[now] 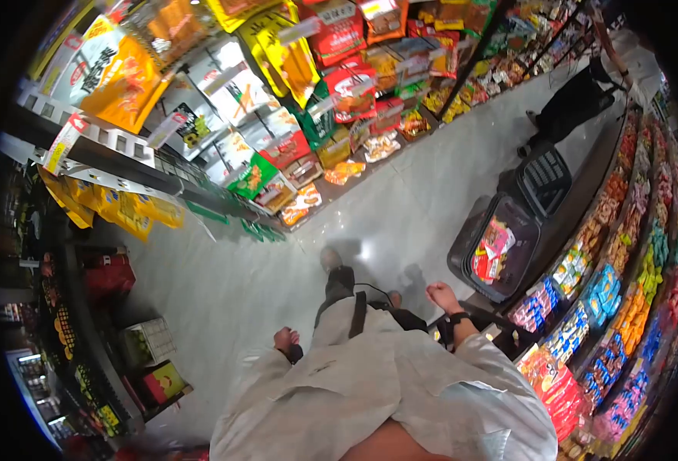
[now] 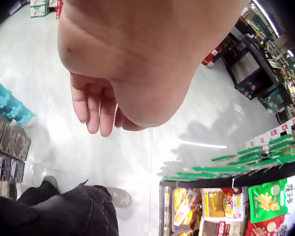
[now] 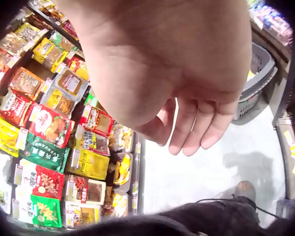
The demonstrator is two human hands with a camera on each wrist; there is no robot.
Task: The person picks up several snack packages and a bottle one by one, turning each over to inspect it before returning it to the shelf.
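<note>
Left hand (image 2: 125,83) looms closest, fingers loose, nothing held; right hand (image 3: 187,83) hangs relaxed too, also free. Beyond the right one I've got a dark basket (image 1: 464,250) standing on the floor (image 1: 208,300), red and pink packets (image 1: 495,244) inside. Wrapped candies (image 1: 605,293) run alongside it, and I see snack bags (image 1: 350,91) racked up ahead.

A loose, pale grey shirt (image 1: 339,376) with wide sleeves (image 1: 483,357), a black band (image 1: 459,317) at the right wrist, dark trousers (image 2: 83,209), a grey shoe (image 2: 120,197).
</note>
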